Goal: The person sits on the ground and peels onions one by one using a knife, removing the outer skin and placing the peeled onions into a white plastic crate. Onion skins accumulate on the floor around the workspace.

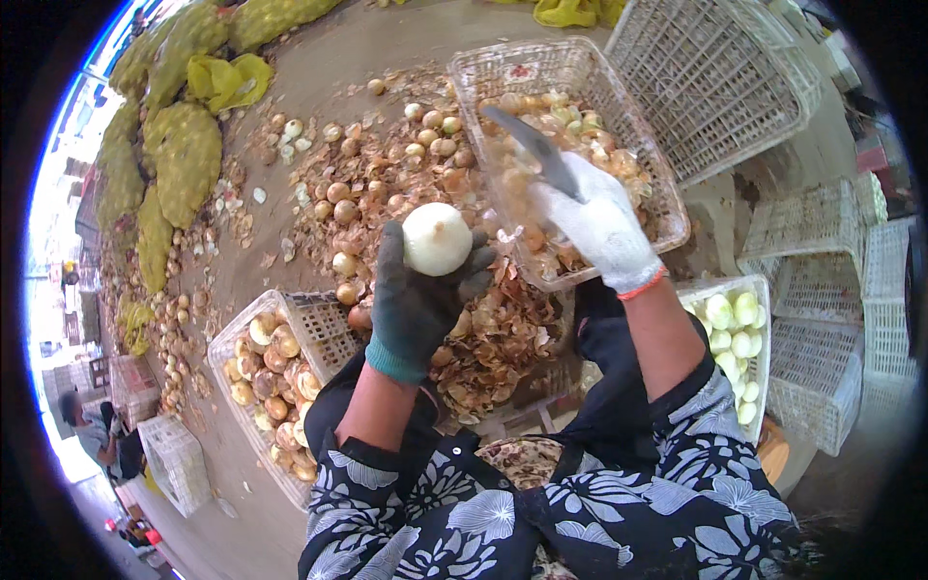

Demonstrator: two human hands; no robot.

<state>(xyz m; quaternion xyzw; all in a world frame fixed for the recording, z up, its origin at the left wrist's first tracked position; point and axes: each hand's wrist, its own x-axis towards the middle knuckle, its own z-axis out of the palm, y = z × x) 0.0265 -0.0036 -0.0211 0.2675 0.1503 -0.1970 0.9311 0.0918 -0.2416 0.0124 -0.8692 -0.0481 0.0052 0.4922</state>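
Observation:
My left hand (424, 297), in a dark-palmed glove with a green cuff, holds a peeled white onion (437, 239) before me. My right hand (598, 217), in a white knit glove, grips a knife (533, 145) whose blade points up and left, over a plastic crate (670, 217) of onions and skins. Low at the left, another crate (254, 428) holds unpeeled brown onions (275, 362). Beside my right arm a white crate (761, 348) holds peeled onions (741, 344). Loose onion skins (500, 348) lie heaped between my knees.
Empty crates (718, 80) stand at the upper right, with several more (815, 370) at the right. Filled yellow mesh sacks (181, 159) lie at the upper left. Onions (346, 211) and skins litter the floor. A person (94, 435) sits far off at the left.

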